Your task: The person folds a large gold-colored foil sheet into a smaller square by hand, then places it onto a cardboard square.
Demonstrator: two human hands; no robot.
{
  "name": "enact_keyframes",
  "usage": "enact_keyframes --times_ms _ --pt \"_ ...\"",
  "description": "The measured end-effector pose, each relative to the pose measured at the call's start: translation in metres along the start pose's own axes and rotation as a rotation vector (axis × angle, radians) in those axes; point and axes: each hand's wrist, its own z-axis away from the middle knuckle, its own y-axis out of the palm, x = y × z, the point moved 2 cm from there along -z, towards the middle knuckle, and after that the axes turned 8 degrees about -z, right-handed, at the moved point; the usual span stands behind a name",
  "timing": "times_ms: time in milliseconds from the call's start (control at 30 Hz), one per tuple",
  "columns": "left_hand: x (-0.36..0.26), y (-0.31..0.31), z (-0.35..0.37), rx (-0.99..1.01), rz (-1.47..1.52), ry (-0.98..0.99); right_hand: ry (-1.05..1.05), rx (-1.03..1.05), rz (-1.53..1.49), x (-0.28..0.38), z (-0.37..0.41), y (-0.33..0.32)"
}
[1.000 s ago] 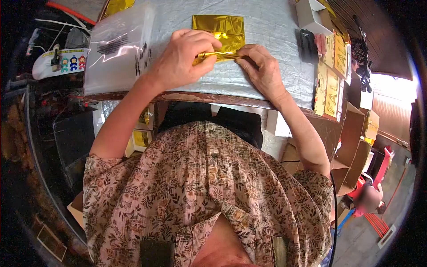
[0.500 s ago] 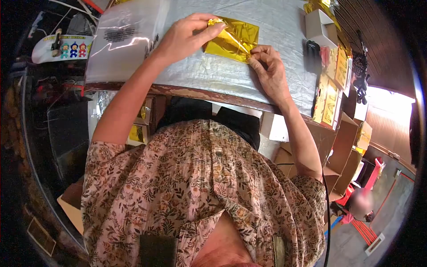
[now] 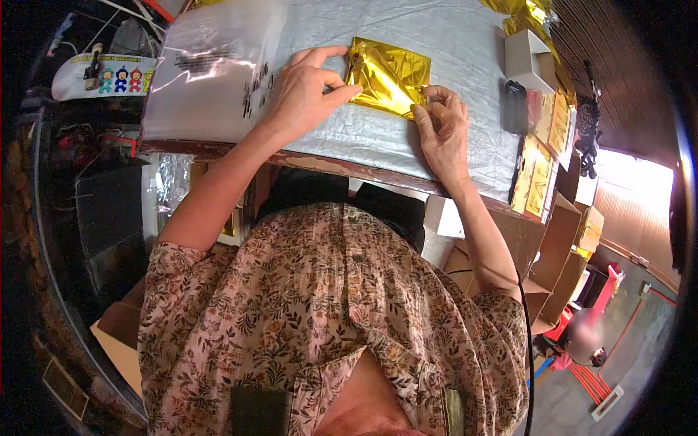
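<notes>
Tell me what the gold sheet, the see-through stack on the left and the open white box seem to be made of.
Gold sheet: thin metallized plastic or foil, mirror-glossy, with sharp creases and bright glints.
See-through stack: probably clear plastic film, smooth and shiny, with streaky reflections.
White box: likely card, matte, with thin flat walls; rigid plastic is possible.

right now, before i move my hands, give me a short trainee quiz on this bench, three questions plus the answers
1. True or false: the shiny gold rectangular foil lies between the person's left hand and right hand.
2. Multiple choice: what lies on the silver-grey crinkled table cover on the left hand's outer side?
A) a red metal tray
B) clear printed plastic sheeting
C) a blue glass bottle
3. Fill in: the small open box beyond the right hand, towards the table's right side, is coloured ____.

Key: 1 true; 2 B; 3 white.
</notes>
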Motion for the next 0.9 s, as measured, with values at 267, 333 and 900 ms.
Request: enact_keyframes --times_ms 267,333,900 --pt "-0.003 -0.003 -0.002 0.048 -0.023 -0.012 -0.069 -0.104 0.049 0.002 0.002 0.001" --pt "-0.003 -0.003 -0.002 0.058 -0.029 -0.021 -0.054 -0.100 0.062 0.000 0.002 0.001" --pt "-0.030 -0.001 -0.022 -0.061 -0.286 0.264 0.034 -0.048 -0.013 -0.002 0.001 0.001"
